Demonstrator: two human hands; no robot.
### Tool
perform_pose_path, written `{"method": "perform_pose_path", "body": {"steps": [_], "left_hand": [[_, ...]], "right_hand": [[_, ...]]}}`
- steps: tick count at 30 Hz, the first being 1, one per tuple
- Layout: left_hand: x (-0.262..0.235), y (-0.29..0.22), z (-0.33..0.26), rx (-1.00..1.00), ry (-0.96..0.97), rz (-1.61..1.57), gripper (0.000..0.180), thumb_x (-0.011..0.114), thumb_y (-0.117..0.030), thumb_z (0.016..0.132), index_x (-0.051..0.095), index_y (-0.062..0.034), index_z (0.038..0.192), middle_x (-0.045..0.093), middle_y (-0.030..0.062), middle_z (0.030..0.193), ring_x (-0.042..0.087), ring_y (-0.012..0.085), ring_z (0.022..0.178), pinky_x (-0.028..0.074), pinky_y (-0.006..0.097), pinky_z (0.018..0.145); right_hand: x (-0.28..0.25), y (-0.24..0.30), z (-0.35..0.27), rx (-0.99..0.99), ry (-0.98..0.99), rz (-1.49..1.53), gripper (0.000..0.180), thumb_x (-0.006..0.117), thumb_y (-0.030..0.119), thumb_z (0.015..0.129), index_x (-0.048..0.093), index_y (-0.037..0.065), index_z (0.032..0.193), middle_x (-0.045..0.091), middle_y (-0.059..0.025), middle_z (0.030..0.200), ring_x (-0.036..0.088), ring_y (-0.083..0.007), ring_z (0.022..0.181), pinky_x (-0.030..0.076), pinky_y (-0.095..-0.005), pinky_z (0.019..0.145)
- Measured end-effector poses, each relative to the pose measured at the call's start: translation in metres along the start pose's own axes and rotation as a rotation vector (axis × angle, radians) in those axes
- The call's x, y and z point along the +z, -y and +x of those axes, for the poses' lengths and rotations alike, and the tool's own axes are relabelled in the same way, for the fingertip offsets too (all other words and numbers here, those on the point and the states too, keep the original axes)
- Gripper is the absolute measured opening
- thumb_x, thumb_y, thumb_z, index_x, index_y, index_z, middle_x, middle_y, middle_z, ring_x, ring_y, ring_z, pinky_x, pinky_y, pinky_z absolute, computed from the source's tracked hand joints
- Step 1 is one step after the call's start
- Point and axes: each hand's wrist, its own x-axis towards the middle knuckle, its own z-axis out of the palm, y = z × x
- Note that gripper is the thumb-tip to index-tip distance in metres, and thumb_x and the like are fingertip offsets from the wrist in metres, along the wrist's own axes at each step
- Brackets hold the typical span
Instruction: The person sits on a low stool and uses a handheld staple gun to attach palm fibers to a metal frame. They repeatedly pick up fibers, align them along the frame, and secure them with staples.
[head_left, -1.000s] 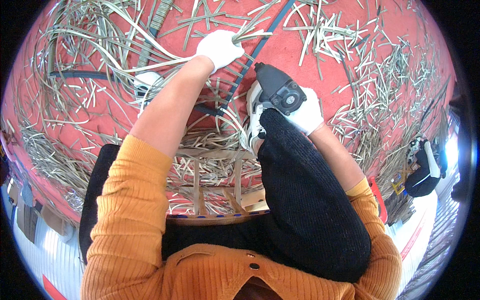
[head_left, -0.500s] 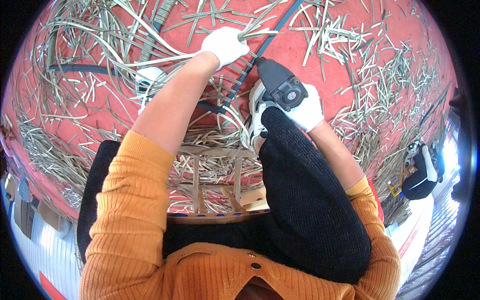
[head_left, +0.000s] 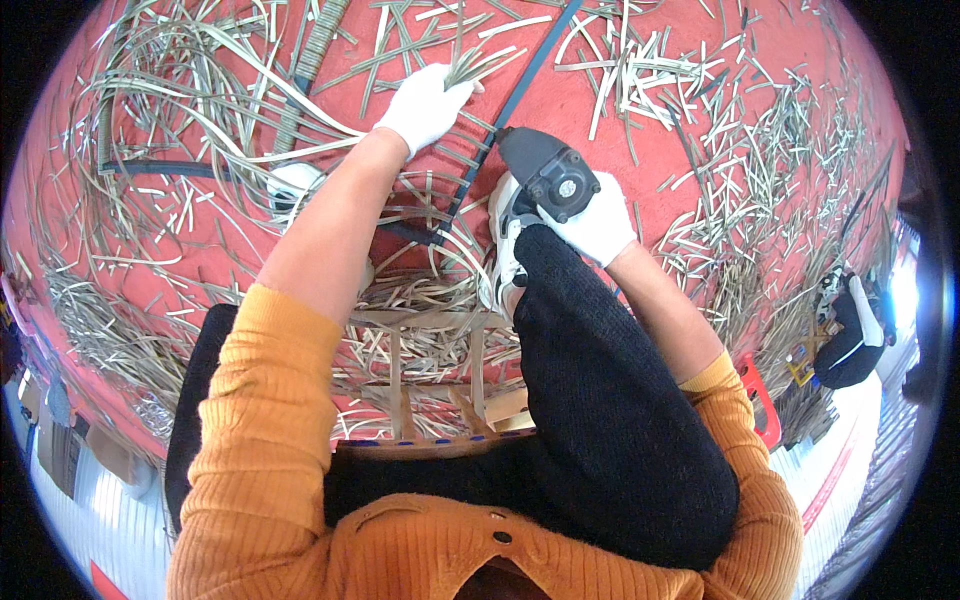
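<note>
My left hand (head_left: 428,108), in a white glove, is closed around a bundle of flat grey-green strips (head_left: 480,66), their cut ends sticking out past the fingers. In my right hand (head_left: 598,222), also gloved, is a dark pneumatic staple gun (head_left: 545,170). Its nose rests at or just above a long dark frame bar (head_left: 540,62); exact contact cannot be made out. Several short strip ends (head_left: 462,150) cross this bar in a row below the nose. My right fingers are partly hidden behind the tool.
Loose strips (head_left: 640,75) litter the red floor (head_left: 620,150). Other frame bars wrapped with strips (head_left: 318,50) lie at the upper left. My white shoes (head_left: 505,255) flank the near end of the frame. A person (head_left: 850,330) is at the far right.
My left hand and the strip bundle have shifted slightly left and down. The staple gun has moved slightly left and down along the bar, and its head has turned a little.
</note>
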Motion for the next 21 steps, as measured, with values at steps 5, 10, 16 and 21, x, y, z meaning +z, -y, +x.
{"method": "perform_pose_path", "body": {"steps": [5,10,16,21], "left_hand": [[-0.005,-0.009,0.007,-0.253,0.085,-0.162,0.033,0.069,-0.036,0.087,0.075,-0.0037,0.095,0.071,0.0106,0.087,0.065,0.0194,0.085,0.049,0.035,0.081],[-0.009,-0.013,0.016,-0.326,0.137,-0.152,0.036,0.069,-0.039,0.086,0.076,-0.0041,0.092,0.072,0.0100,0.085,0.065,0.0203,0.078,0.050,0.035,0.077],[-0.010,-0.017,0.020,-0.181,0.189,0.231,0.037,0.069,-0.041,0.082,0.076,-0.0090,0.099,0.073,0.0151,0.096,0.069,0.0291,0.089,0.051,0.039,0.084],[-0.002,-0.018,0.021,-0.097,0.125,0.458,0.039,0.068,-0.043,0.079,0.075,-0.0104,0.099,0.072,0.0159,0.098,0.068,0.0339,0.094,0.052,0.042,0.087]], "right_hand": [[-0.008,-0.002,-0.002,-0.061,-0.027,-0.121,0.019,0.074,0.023,0.080,0.069,0.007,0.089,0.071,-0.0084,0.077,0.070,-0.0219,0.070,0.055,-0.0333,0.064],[-0.013,-0.008,-0.002,-0.024,-0.014,-0.113,0.023,0.074,0.024,0.079,0.069,0.007,0.093,0.071,-0.0114,0.079,0.070,-0.0271,0.074,0.054,-0.0356,0.065],[-0.012,-0.009,-0.002,-0.030,-0.028,-0.082,0.016,0.073,0.019,0.082,0.070,0.006,0.091,0.072,-0.0082,0.079,0.071,-0.0206,0.072,0.055,-0.0323,0.064],[-0.013,-0.004,-0.002,-0.029,-0.046,-0.083,0.015,0.073,0.018,0.080,0.070,0.006,0.089,0.072,-0.0081,0.077,0.071,-0.0208,0.070,0.054,-0.0326,0.063]]}}
